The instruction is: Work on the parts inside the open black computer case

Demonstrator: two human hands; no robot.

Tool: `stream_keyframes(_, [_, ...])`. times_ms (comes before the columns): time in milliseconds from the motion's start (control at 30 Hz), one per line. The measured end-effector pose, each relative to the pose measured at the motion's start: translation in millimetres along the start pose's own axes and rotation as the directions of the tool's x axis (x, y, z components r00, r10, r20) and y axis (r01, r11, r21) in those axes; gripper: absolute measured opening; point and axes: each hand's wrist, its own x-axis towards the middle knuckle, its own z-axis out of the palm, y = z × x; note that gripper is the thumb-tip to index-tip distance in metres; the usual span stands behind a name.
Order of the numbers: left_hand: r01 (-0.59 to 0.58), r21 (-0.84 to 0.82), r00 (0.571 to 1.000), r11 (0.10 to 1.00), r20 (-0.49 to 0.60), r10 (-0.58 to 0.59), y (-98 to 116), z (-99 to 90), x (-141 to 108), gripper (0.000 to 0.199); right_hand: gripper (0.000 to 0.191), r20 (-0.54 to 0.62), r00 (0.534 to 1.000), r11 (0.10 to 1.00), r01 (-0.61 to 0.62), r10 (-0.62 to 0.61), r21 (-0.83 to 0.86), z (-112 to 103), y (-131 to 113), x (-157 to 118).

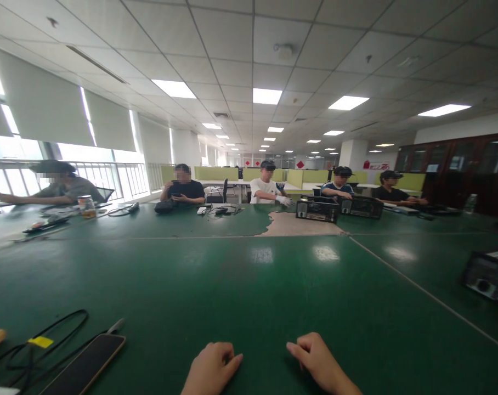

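My left hand [211, 368] rests at the near edge of the view, on or just above the green table [241, 296]. Its fingers are curled under in a loose fist, and the thumb points to the right. Across a gap of bare tabletop, my right hand [320, 362] is curled in the same way, its thumb and forefinger toward the left. No object shows in either hand. Nearest to my left hand lies a dark smartphone [86, 366], with a black cable [74, 321] bearing a yellow tag beside it.
Several people sit along the far side. A gloved person [267, 186] is by a black open-framed device [316, 208]; a similar one [361, 206] stands beside it. Another device [488, 277] is at the right edge. A jar [88, 207] and cables lie far left.
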Motion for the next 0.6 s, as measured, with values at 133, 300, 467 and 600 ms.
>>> stream_keyframes(133, [0.007,-0.006,1.0,1.0,0.021,-0.007,4.0,-5.6,-3.4,0.037,0.055,0.002,1.0,1.0,0.01,-0.01,-0.006,0.4,1.3,-0.6])
stream_keyframes(300, [-0.005,0.053,1.0,0.999,0.007,0.005,9.6,-8.9,-5.9,0.035,0.056,-0.003,1.0,0.999,0.015,-0.015,-0.048,-0.7,1.0,-1.1])
stream_keyframes(467, [-0.511,0.344,0.858,0.788,0.143,0.494,80.0,-10.3,-27.3,0.029,0.055,0.007,1.0,0.993,0.011,-0.01,-0.116,-0.3,3.1,-0.4])
stream_keyframes(600, [-0.88,0.387,0.41,0.275,0.328,0.851,156.1,-13.9,-38.2,0.026,0.055,-0.015,1.0,0.989,-0.013,0.011,-0.149,1.4,10.0,0.1])
